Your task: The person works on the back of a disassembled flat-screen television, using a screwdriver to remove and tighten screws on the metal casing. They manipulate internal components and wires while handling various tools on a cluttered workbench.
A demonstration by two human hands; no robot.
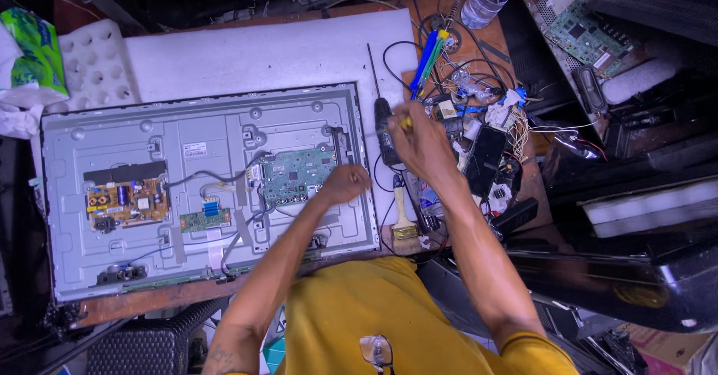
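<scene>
A large grey metal back panel of an opened flat television [112, 248] lies across the wooden workbench [149, 298], whose top is mostly hidden beneath it and a white foam sheet [262, 53]; the green rectangular main circuit board [297, 173] sits near the panel's right edge. The left hand [345, 183] is curled into a fist on the panel just right of that board, and whether it holds anything cannot be told. The right hand [420, 142], past the panel's right edge, is closed around a yellow-handled screwdriver [404, 122], its handle mostly hidden and its shaft hard to make out against a dark power drill [385, 132].
</scene>
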